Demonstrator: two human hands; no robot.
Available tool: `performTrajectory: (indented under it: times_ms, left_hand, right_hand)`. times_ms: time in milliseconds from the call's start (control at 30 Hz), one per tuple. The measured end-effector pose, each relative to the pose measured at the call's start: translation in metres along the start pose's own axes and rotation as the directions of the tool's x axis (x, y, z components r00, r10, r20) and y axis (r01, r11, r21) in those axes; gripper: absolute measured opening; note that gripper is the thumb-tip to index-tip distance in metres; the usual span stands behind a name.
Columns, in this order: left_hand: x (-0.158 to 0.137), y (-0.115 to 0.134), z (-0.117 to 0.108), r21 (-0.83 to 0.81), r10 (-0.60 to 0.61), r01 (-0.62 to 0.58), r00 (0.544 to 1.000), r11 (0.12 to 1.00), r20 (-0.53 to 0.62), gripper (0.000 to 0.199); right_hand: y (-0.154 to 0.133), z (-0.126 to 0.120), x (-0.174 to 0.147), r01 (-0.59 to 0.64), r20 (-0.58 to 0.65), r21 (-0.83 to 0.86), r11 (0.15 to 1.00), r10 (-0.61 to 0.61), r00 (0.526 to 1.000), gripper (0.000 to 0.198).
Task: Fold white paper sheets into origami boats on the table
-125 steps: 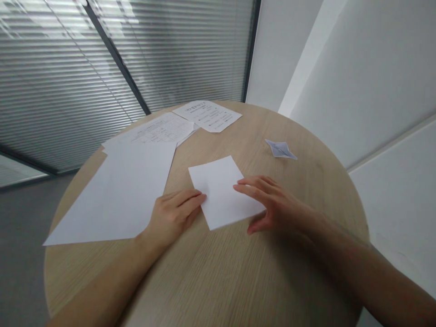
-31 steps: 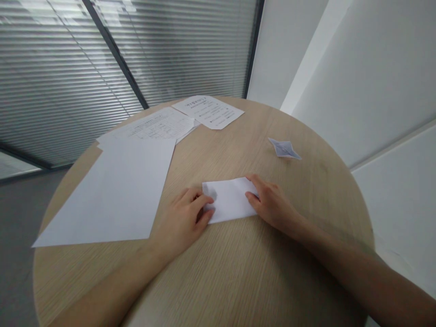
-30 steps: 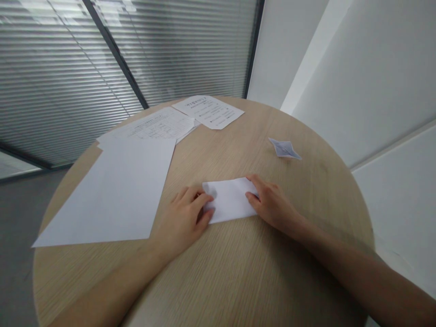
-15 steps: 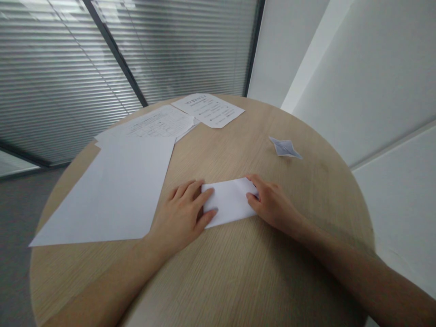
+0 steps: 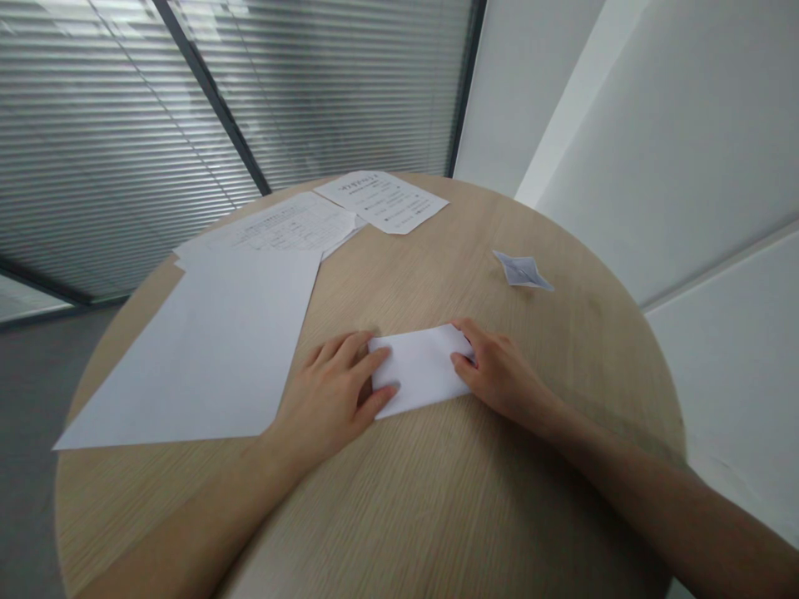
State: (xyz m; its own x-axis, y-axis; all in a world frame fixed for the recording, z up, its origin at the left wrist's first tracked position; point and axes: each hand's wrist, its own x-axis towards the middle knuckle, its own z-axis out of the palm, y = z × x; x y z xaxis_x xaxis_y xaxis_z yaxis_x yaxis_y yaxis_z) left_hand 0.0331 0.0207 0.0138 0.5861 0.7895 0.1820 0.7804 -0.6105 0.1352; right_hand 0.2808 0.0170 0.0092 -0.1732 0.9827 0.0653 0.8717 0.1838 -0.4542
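Note:
A folded sheet of white paper (image 5: 421, 366) lies on the table between my hands, a narrow rectangle with its long side running left to right. My left hand (image 5: 334, 387) grips its left end, thumb and index finger on top and the other fingers curled by the edge. At the opposite end, my right hand (image 5: 499, 374) holds the right edge, with the thumb and index finger apart along it and the remaining fingers tucked out of sight. What lies under the fingertips is hidden.
A large blank sheet (image 5: 218, 358) lies left of my left hand. Behind it are handwritten sheets (image 5: 280, 223) and a printed page (image 5: 384, 201). A small folded paper boat-like shape (image 5: 523, 271) sits at the right of the round wooden table (image 5: 399, 516). Blinds (image 5: 349, 91) and a white wall stand beyond.

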Motion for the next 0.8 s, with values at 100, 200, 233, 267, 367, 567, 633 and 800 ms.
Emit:
performTrajectory:
  times_ms: [100, 200, 233, 267, 367, 567, 633, 800]
  left_hand:
    - [0.0002, 0.0002, -0.0004, 0.011, 0.008, -0.009, 1.0, 1.0, 0.012, 0.043]
    - [0.0003, 0.0004, -0.0002, 0.019, 0.009, -0.009, 1.0, 1.0, 0.006, 0.043]
    - [0.0003, 0.0005, -0.0002, 0.023, 0.01, -0.01, 1.0, 1.0, 0.002, 0.043]
    - [0.0003, 0.0007, -0.0002, 0.027, 0.01, -0.01, 1.0, 1.0, 0.0, 0.043]
    - [0.0003, 0.0014, -0.0004, 0.043, 0.015, -0.015, 1.0, 0.999, 0.001, 0.041]
    - [-0.0001, 0.0027, -0.0009, 0.066, 0.02, -0.02, 1.0, 0.998, 0.004, 0.041]
    - [-0.0003, 0.0032, -0.0014, 0.071, 0.022, -0.023, 1.0, 0.997, 0.006, 0.041]
    - [-0.0006, 0.0045, -0.0011, 0.084, 0.021, -0.021, 1.0, 0.996, 0.006, 0.043]
  right_hand:
    - [0.001, 0.0006, -0.0001, 0.003, 0.007, -0.005, 1.0, -0.003, 1.0, 0.037]
    - [0.001, 0.0006, -0.0005, 0.006, 0.0, -0.003, 1.0, -0.006, 1.0, 0.037]
    - [0.0006, 0.0003, -0.0005, 0.003, 0.002, 0.001, 1.0, -0.003, 1.0, 0.037]
    - [0.0002, 0.0001, -0.0005, -0.001, 0.005, 0.006, 1.0, 0.001, 1.0, 0.037]
    - [-0.001, -0.0006, -0.0003, -0.019, 0.013, 0.006, 1.0, 0.019, 1.0, 0.037]
    - [-0.0018, -0.001, 0.0007, -0.031, 0.015, 0.016, 0.999, 0.031, 0.999, 0.038]
    - [-0.0022, -0.0014, 0.0009, -0.036, 0.015, 0.018, 0.999, 0.035, 0.999, 0.039]
    - [-0.0031, -0.0022, 0.0016, -0.047, 0.023, 0.017, 0.999, 0.047, 0.999, 0.039]
